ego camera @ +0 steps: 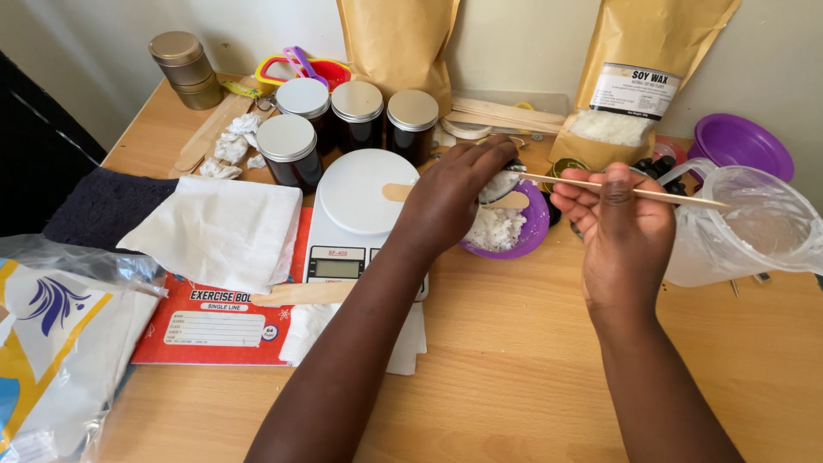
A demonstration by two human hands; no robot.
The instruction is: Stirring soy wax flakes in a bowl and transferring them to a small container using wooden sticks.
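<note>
Wooden table (514, 377) is full of candle things. At 12 o'clock sits a purple bowl (533, 225) of white flakes. The left hand (450, 197) curls over a small tin there, fingers closed around it. At 2 o'clock the right hand (619, 225) pinches a thin stick (686, 198) between thumb and fingertips. It looks light, stiff and easy to snap, so hold it near the middle.

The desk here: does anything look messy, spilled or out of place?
Somewhat. Crumpled white tissues lie scattered beside the dark jars, and a flat wooden stick lies across the kitchen scale. I see no spill.
</note>
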